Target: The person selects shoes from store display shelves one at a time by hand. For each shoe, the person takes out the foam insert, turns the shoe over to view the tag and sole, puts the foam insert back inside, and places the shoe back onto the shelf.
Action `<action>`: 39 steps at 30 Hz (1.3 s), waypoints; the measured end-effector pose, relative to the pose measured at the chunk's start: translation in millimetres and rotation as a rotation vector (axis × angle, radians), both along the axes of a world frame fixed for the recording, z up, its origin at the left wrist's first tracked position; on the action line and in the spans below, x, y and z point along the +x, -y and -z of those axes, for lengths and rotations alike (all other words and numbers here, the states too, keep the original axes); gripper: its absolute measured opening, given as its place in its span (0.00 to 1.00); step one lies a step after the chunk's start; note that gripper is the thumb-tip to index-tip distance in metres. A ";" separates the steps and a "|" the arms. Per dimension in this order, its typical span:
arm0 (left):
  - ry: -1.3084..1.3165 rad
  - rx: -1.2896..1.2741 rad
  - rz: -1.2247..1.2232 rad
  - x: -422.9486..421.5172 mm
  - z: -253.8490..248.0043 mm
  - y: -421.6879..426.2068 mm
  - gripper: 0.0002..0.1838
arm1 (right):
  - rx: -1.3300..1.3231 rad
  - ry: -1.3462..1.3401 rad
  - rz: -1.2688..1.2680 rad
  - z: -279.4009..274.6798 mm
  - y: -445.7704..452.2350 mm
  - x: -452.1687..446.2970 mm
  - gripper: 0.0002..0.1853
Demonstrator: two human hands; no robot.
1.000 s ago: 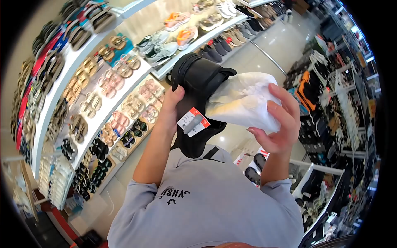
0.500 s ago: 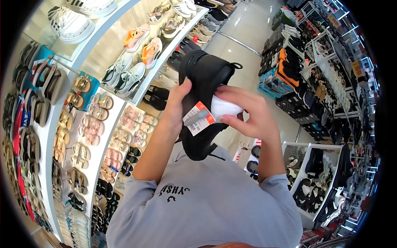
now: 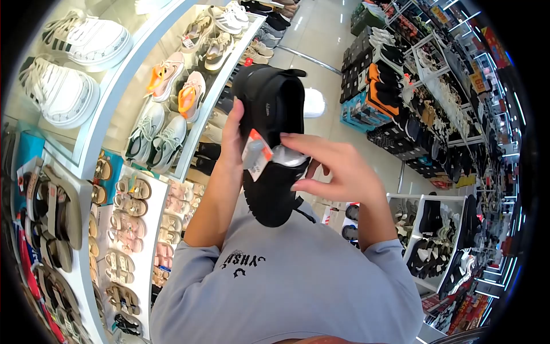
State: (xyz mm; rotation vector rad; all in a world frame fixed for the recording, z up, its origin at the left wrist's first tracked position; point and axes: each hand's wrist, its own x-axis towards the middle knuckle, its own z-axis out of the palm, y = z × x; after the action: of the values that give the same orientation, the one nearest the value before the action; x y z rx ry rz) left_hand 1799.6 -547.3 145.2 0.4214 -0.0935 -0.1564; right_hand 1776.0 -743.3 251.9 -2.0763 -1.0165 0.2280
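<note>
My left hand [image 3: 231, 137] is closed round the side of a black shoe [image 3: 269, 198], which is tilted with its opening towards the right. A white and orange price tag [image 3: 257, 155] hangs against the shoe. My right hand [image 3: 338, 167] is at the shoe's opening, thumb and forefinger apart, the forefinger tip touching the edge. Crumpled whitish stuffing [image 3: 287, 156] shows in the opening beside these fingers. Beyond the shoe's right side appears a white wad [image 3: 314, 103]; what supports it, if anything, I cannot tell.
A lit shelf [image 3: 195, 86] of sneakers curves along the left, with racks of sandals [image 3: 129, 226] below it. Stacked shoe boxes [image 3: 364, 109] and shoe racks line the right side. A white rack [image 3: 421, 252] with dark shoes stands at lower right. Tiled floor [image 3: 321, 40] runs between.
My right hand has let go of the white wad, which now shows farther out past the shoe. The shoe has turned, showing more of its opening. My view has shifted somewhat.
</note>
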 end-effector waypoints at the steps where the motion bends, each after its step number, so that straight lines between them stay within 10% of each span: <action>1: 0.021 -0.051 0.013 7.3 5.5 -6.6 0.35 | 0.077 0.041 -0.010 -0.7 0.3 5.2 0.26; 4: 0.044 -0.251 0.148 14.9 8.7 -17.8 0.41 | 0.366 0.033 0.271 25.2 18.8 29.8 0.13; 7: 0.003 -0.347 0.186 11.2 -5.4 -25.9 0.45 | 0.434 -0.055 0.659 33.6 4.6 57.2 0.23; 13: -0.074 -0.320 0.180 18.5 5.2 -41.4 0.45 | 0.427 -0.585 0.480 47.4 -31.9 77.7 0.37; 22: -0.130 -0.516 0.292 37.1 24.1 -32.8 0.47 | 0.486 -0.376 0.314 73.2 -9.5 105.0 0.38; 30: -0.085 -0.047 0.077 96.5 40.6 -3.7 0.45 | 0.876 -0.201 0.765 67.4 51.8 102.4 0.38; 39: -0.006 0.278 0.012 161.4 10.0 75.0 0.34 | 0.861 0.046 0.701 79.1 71.3 170.7 0.37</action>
State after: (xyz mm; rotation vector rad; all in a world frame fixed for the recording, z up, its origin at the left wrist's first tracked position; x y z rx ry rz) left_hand 1961.1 -622.3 135.2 0.6974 -0.0689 -0.1827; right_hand 1946.7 -814.6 172.8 -1.4951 -0.2536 -0.5315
